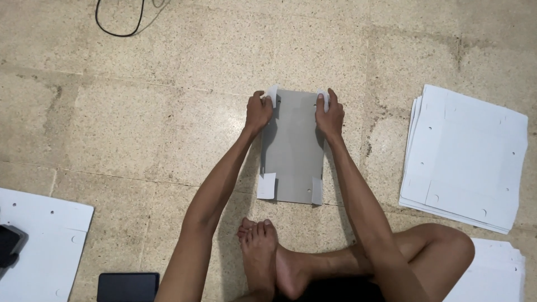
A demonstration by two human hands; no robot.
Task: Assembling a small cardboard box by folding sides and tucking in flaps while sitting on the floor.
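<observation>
A grey card [292, 148] was seen lying flat on the floor [156, 112] in the middle of the frame, its long sides running up and down the picture. Small white flaps were turned in at its four corners; the two lower flaps lay loose at the bottom edge. The left hand [258, 112] was closed on the upper left flap, fingers curled over it and pinching it against the card's edge. The right hand [330, 114] was closed likewise on the upper right flap, thumb and fingers gripping it. Both arms were stretched forward from the bottom of the frame, one on each side of the card. Just below the card, crossed legs and bare feet [263, 254] were seen on the floor, near the lower edge but apart from it. At the right of the frame a stack of white sheets [464, 159] with small punched holes was laid on the floor, well apart from the card, and a second stack [495, 274] showed in the lower right corner. In the lower left a further white sheet [45, 240] was seen, with a dark phone [128, 287] beside it. A black cable [117, 22] was looped at the upper left.
</observation>
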